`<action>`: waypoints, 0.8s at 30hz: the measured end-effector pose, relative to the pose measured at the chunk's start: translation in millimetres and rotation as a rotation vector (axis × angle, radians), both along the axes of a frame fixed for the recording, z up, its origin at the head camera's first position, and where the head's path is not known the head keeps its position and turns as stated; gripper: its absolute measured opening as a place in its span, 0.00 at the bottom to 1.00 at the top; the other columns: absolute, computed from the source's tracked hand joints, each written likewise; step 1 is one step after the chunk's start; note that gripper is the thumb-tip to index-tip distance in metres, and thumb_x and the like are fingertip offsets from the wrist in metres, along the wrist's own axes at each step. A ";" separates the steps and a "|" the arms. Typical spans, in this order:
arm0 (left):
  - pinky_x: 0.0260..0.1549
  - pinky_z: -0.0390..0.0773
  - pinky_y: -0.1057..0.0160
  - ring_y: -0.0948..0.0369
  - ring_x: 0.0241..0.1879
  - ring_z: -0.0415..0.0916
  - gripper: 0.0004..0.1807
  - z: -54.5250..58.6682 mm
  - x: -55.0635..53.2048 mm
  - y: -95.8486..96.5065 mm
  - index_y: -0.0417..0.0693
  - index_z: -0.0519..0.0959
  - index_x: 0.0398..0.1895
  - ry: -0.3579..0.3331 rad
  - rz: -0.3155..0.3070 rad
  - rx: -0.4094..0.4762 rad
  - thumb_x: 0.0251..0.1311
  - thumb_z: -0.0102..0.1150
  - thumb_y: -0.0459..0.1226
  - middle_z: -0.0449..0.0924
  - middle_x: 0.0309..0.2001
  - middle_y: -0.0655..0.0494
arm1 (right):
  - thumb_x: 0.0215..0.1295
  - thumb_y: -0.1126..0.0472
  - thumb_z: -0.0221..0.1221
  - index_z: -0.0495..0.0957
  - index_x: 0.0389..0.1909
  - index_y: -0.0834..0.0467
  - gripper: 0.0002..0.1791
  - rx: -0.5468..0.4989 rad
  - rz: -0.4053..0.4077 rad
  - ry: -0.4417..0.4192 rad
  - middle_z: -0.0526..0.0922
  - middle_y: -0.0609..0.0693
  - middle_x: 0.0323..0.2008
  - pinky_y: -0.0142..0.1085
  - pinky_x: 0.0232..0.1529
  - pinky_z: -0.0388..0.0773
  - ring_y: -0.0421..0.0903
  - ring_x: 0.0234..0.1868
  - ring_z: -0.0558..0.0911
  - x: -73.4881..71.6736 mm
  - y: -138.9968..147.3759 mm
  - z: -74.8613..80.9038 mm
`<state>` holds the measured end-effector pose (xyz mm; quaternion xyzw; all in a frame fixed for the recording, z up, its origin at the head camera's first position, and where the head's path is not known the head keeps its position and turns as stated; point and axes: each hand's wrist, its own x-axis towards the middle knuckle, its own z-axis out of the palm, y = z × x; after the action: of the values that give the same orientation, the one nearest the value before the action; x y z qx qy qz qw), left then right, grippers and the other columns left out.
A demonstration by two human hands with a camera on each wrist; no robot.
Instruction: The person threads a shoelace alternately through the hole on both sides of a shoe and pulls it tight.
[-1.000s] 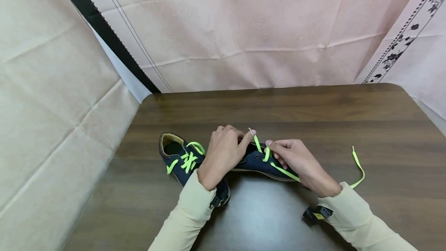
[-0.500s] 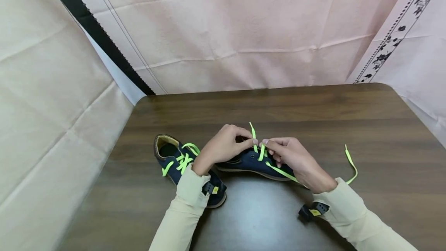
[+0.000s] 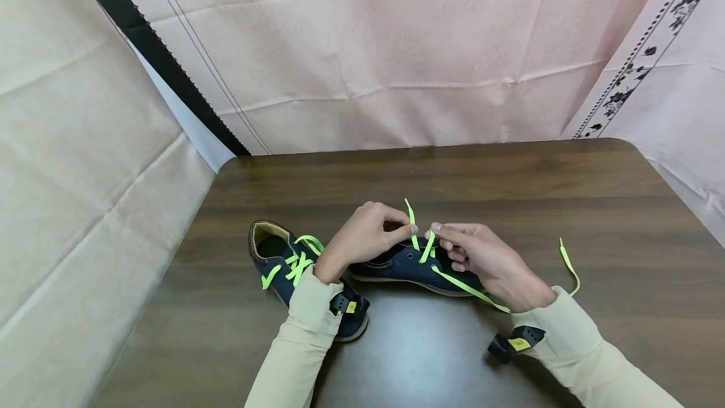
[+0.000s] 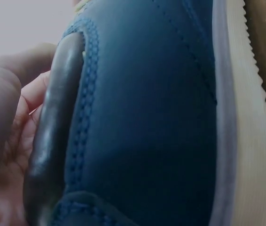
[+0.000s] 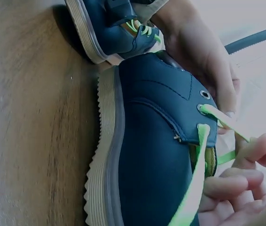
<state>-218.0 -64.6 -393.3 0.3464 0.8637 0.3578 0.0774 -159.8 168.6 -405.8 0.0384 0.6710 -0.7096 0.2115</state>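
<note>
A navy shoe [image 3: 396, 276] with a pale sole lies on its base under both hands, toe to the right. Bright green shoelace [image 3: 461, 285] threads its eyelets. My left hand [image 3: 365, 238] reaches over the shoe's opening and pinches one lace strand, whose tip sticks up above the fingers. With thumb and forefinger, my right hand [image 3: 493, 260] pinches another stretch of lace, drawn taut from an eyelet [image 5: 201, 108] in the right wrist view. The shoe's side and dark collar [image 4: 53, 122] fill the left wrist view, the left hand behind. The toe is partly hidden by the right hand.
A second navy shoe [image 3: 283, 269] with green laces stands at the left, partly under the left forearm. A loose lace end [image 3: 569, 263] lies right of the right wrist. The brown wooden table [image 3: 498, 175] meets a pale cloth backdrop [image 3: 396, 49] behind.
The left hand has shifted down the lace strand, so more of its tip shows above. The right hand moved in toward the left hand, then slightly away, lifting its lace.
</note>
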 end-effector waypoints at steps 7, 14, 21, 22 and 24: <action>0.25 0.62 0.66 0.68 0.18 0.61 0.09 0.3 1.2 -0.9 0.56 0.90 0.36 -0.017 0.002 0.001 0.76 0.62 0.41 0.72 0.20 0.67 | 0.78 0.52 0.62 0.87 0.48 0.60 0.14 -0.080 -0.096 0.068 0.69 0.40 0.24 0.29 0.30 0.63 0.37 0.24 0.61 4.5 -6.3 -5.4; 0.24 0.60 0.66 0.68 0.18 0.59 0.09 -0.7 -1.0 -0.5 0.55 0.90 0.36 -0.034 -0.001 0.011 0.75 0.62 0.41 0.66 0.18 0.67 | 0.81 0.56 0.58 0.87 0.42 0.58 0.12 -0.128 -0.049 0.230 0.72 0.43 0.24 0.30 0.26 0.59 0.38 0.22 0.61 9.7 -1.8 -7.0; 0.25 0.61 0.66 0.68 0.18 0.58 0.10 -1.5 -0.7 -0.3 0.57 0.89 0.35 -0.037 -0.007 0.016 0.76 0.62 0.41 0.69 0.19 0.67 | 0.81 0.39 0.53 0.82 0.34 0.57 0.27 -0.014 0.096 -0.018 0.68 0.43 0.22 0.28 0.20 0.57 0.38 0.18 0.59 4.1 1.1 1.2; 0.25 0.61 0.66 0.68 0.17 0.58 0.10 -1.6 -0.7 -0.7 0.57 0.89 0.35 -0.037 -0.007 0.016 0.76 0.62 0.41 0.67 0.19 0.67 | 0.81 0.38 0.53 0.83 0.34 0.58 0.28 -0.001 0.104 -0.030 0.68 0.44 0.21 0.28 0.19 0.57 0.38 0.17 0.58 2.4 0.4 2.2; 0.24 0.60 0.66 0.68 0.17 0.57 0.10 -1.2 -0.7 -1.6 0.57 0.88 0.33 -0.039 -0.007 0.016 0.76 0.62 0.41 0.63 0.18 0.67 | 0.81 0.39 0.54 0.83 0.35 0.59 0.28 0.012 0.113 -0.043 0.67 0.44 0.20 0.28 0.19 0.55 0.37 0.16 0.56 -1.1 -1.6 3.3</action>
<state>-218.7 -66.2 -394.5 0.3431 0.8579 0.3711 0.0925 -160.9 166.9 -402.5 0.0168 0.6718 -0.6913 0.2653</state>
